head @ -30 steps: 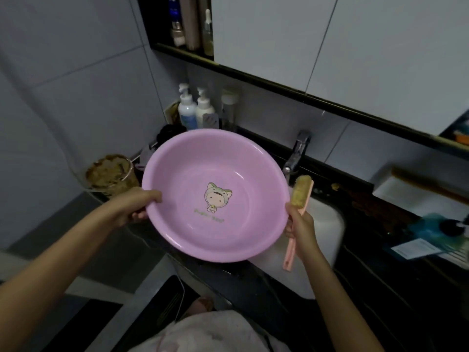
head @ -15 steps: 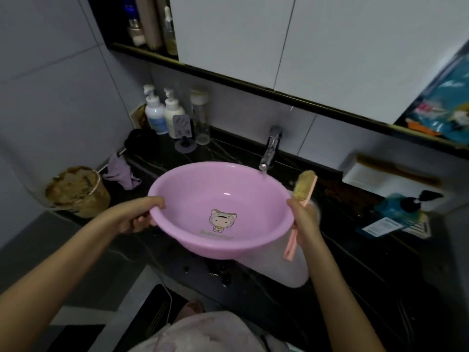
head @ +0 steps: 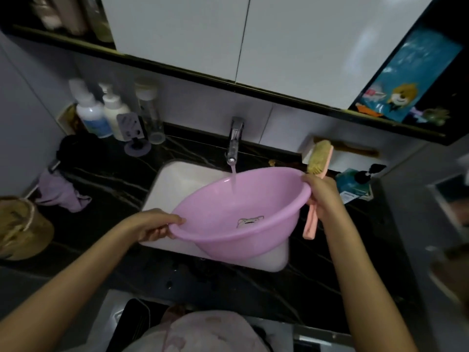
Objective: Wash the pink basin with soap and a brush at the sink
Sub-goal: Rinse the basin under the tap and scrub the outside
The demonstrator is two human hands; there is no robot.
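Observation:
The pink basin point(head: 218, 214), with a cartoon animal print on its bottom, hangs over the white sink point(head: 177, 181). Water runs from the chrome tap point(head: 236, 138) into the basin. My left hand point(head: 152, 224) grips the near left rim. My right hand point(head: 322, 194) holds the far right rim and, in the same grip, a pink-handled brush point(head: 317, 161) with tan bristles pointing up. The basin tilts slightly toward me.
Pump bottles point(head: 101, 115) and a clear tumbler stand at the back left of the black marble counter point(head: 114, 179). A purple cloth point(head: 63, 191) and a woven basket point(head: 20, 227) lie left. A blue dispenser point(head: 355, 181) and a white tray point(head: 340, 153) sit right. White cabinets hang overhead.
The basin has gone from facing me to nearly level and moved right and down, under the running tap. Both hands kept their hold on it.

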